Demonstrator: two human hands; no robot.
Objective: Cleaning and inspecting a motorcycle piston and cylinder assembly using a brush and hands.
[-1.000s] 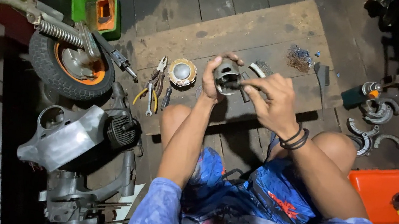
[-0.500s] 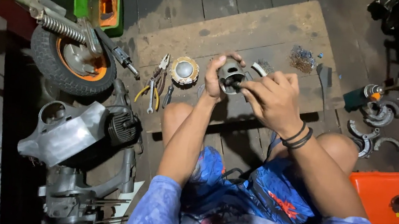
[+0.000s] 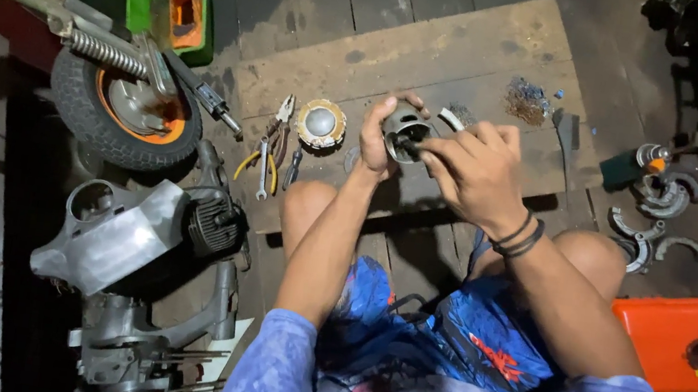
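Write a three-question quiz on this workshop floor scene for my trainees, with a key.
1. True or false: the left hand holds the round metal part above the wooden board.
2. What lies directly left of the round copper-wound coil? A) yellow-handled pliers B) orange case C) green box
3. Fill in: the right hand has its fingers at the part's ____ side.

Key: 1 true; 2 A; 3 right
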